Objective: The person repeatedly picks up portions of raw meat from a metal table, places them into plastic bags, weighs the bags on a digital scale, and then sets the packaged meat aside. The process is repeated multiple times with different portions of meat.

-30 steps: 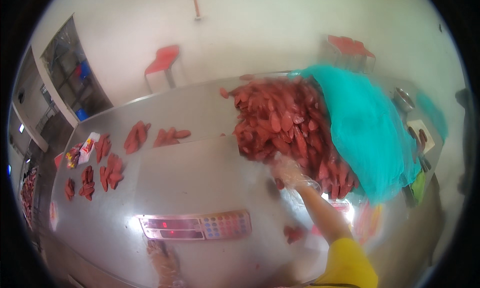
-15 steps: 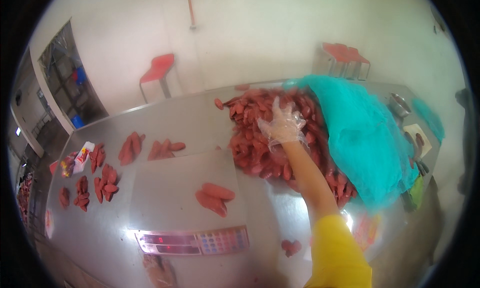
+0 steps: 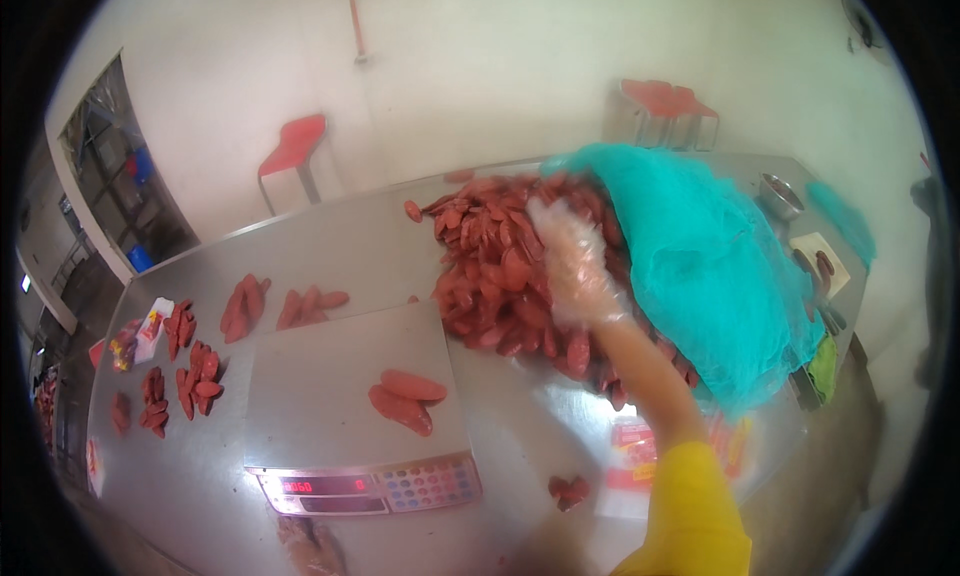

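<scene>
The big heap of red sausages (image 3: pixel 500 266) lies on the far right part of the steel desk (image 3: pixel 330 251), and the right hand (image 3: pixel 570 261), in a clear plastic glove, rests on top of it with the fingers spread flat over the pile; its grip is open, closed around nothing that can be seen. The yellow sleeve (image 3: pixel 690 516) of that arm comes in from the lower right edge. A teal net cloth (image 3: pixel 710 266) covers the right side of the heap and hangs down toward the desk's near right corner. Just left of the heap stands a weighing scale (image 3: pixel 345 396) with a steel pan, on which two or three sausages (image 3: pixel 405 398) lie close together near the middle right; its red display and keypad face the person. The left hand (image 3: pixel 310 546), also gloved, shows only in part at the lower edge, just below the scale's front, and whether its grip is open or closed cannot be told. Small groups of sausages (image 3: pixel 245 306) lie in clusters on the left part of the desk, with a small packet (image 3: pixel 150 326) beside them. A few sausages (image 3: pixel 568 489) lie right of the scale. Beyond the desk stands a red chair (image 3: pixel 292 146).
</scene>
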